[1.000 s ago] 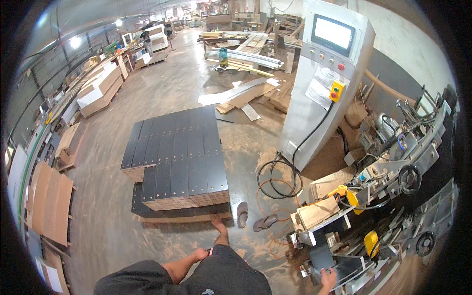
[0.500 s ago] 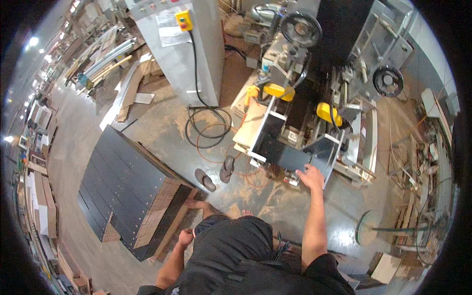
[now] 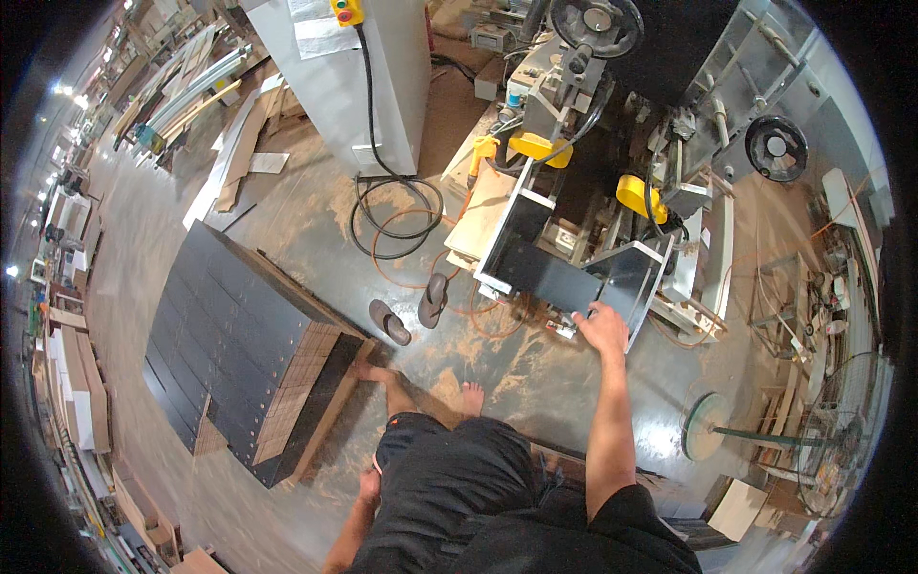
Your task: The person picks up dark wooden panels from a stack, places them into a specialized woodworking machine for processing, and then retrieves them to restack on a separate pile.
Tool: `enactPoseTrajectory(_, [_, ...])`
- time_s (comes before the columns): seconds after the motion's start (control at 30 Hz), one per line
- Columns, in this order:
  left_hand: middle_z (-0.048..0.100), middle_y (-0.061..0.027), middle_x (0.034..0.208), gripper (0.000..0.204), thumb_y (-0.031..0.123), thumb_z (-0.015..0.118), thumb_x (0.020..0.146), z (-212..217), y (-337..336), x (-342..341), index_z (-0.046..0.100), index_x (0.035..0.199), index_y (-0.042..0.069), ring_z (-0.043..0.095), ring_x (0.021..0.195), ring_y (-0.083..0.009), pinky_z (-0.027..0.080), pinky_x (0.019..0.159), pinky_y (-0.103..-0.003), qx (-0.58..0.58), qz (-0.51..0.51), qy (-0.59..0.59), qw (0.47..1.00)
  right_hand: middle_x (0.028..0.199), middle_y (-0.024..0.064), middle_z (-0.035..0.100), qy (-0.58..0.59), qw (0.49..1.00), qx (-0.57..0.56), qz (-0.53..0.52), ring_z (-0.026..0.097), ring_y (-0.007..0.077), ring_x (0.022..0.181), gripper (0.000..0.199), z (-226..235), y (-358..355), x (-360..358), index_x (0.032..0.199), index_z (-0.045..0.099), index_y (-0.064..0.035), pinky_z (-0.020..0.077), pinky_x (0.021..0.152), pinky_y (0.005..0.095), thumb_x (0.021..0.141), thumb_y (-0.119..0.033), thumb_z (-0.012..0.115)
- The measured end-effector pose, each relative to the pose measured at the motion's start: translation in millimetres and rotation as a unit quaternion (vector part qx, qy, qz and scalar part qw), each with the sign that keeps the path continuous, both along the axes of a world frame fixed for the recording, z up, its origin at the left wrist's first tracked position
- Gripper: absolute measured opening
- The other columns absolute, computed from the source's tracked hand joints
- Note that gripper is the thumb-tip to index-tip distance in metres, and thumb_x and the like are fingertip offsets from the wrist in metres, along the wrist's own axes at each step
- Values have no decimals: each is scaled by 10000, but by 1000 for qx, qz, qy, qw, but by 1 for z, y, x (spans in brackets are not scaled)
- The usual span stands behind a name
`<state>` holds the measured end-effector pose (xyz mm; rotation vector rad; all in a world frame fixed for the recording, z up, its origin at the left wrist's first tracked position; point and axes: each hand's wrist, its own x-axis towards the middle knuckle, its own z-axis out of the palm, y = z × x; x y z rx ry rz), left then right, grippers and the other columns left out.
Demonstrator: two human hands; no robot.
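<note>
My right hand (image 3: 602, 328) rests at the near end of a dark flat board (image 3: 550, 273) lying in the machine's infeed, its thumb apart from the fingers. A metal side guide (image 3: 643, 292) stands just right of that hand. My left hand (image 3: 369, 483) hangs low beside my black shorts (image 3: 411, 440), with its fingers curled in against the leg; what they hold, if anything, is hidden. To the left a tall stack of dark panels (image 3: 239, 354) sits on the floor, and my bare left foot touches its near right corner.
The machine carries yellow guards (image 3: 540, 148) and black handwheels (image 3: 776, 148). Before a grey control cabinet (image 3: 382, 96), a coiled black cable (image 3: 397, 251) lies on the dusty floor near two sandals (image 3: 390, 322). A fan with a round base (image 3: 703, 428) stands at right.
My view has shifted slightly, and my left hand has dropped lower beside my thigh. More of my bare right foot shows. My right hand stays at the board's near end.
</note>
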<state>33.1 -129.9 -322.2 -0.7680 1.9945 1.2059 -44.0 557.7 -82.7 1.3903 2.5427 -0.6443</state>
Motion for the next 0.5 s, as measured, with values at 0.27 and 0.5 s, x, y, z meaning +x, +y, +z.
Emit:
enactPoseTrajectory(0.27, [730, -122, 1059, 357, 130, 515, 930, 73, 44, -75, 666, 1207, -36, 702, 902, -247, 548, 781, -351, 47, -97, -16, 994, 1072, 126, 747, 5, 999, 5, -36, 689, 324, 1072, 551, -1, 7, 7, 1267, 684, -160, 532, 934, 437, 818, -475, 734])
enactPoseTrajectory(0.5, [750, -122, 979, 320, 229, 571, 912, 25, -11, -133, 729, 1103, 27, 707, 889, -244, 542, 766, -352, 64, -205, 6, 977, 1063, 159, 743, -35, 997, 37, -58, 696, 335, 1048, 496, 3, 3, 0, 1220, 718, -161, 532, 936, 439, 824, -459, 737])
